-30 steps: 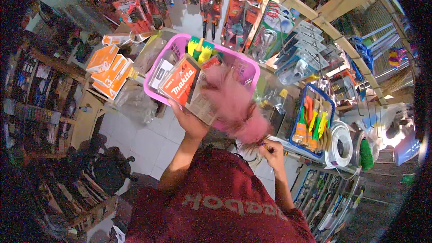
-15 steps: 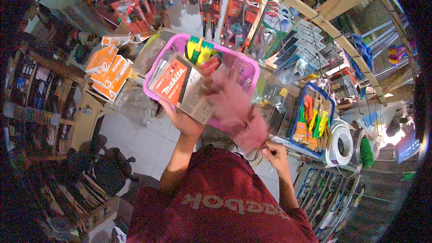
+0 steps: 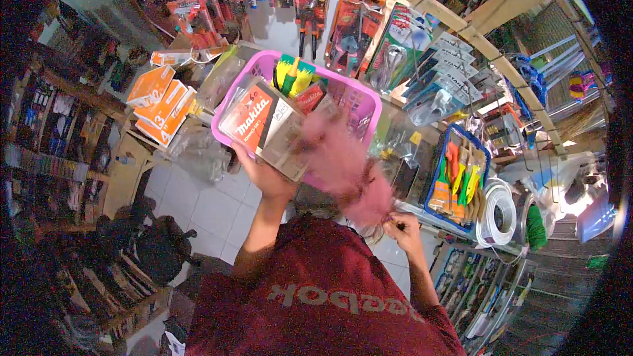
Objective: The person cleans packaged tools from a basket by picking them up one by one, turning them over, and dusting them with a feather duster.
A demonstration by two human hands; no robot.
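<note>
My left hand (image 3: 269, 173) is closed at the near left side of a pink plastic basket (image 3: 262, 59), gripping it; its fingertips are partly hidden below. A Makita-labelled pack (image 3: 254, 115) leans out over the rim above that hand. Inside the basket lie yellow-and-green bristled brushes (image 3: 290, 80) and a smaller red Makita pack (image 3: 313, 97). My right hand (image 3: 403, 229), fingers wrapped round the thin handle end, holds a pink fluffy duster (image 3: 343, 165). The duster's blurred head reaches across the basket's near right side and touches the Makita pack's edge.
Orange boxes (image 3: 161, 105) stand left of the basket. To the right are a blue-rimmed basket of paintbrushes (image 3: 455, 178), a white cable coil (image 3: 496, 212) and green twine (image 3: 535, 227). Packaged tools (image 3: 310, 10) hang along the wooden rail (image 3: 455, 23) ahead.
The duster's blurred head has shifted slightly over the pack and basket edge. Both hands stay nearly in place, with the basket almost unmoved.
</note>
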